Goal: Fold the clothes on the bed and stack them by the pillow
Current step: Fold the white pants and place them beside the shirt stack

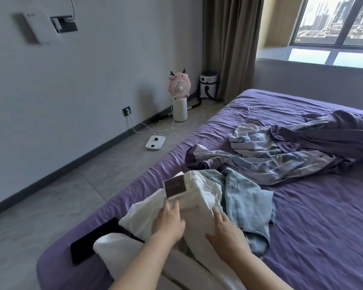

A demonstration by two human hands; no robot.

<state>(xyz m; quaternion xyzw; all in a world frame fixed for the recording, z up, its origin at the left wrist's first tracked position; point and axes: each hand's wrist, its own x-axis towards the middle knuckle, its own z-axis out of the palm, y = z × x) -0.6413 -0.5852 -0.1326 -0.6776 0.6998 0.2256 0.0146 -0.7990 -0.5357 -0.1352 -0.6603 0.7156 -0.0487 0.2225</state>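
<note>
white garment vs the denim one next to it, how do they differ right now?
The white garment is under both hands, left hand and right hand resting flat on it; the denim is untouched. The white one carries a brown tag; the denim shows none. White lies nearer the bed's edge, denim further in. Both are rumpled and overlap.

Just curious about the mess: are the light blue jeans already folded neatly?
No, the light blue jeans lie crumpled on the purple bed beside the white garment under both hands.
</note>
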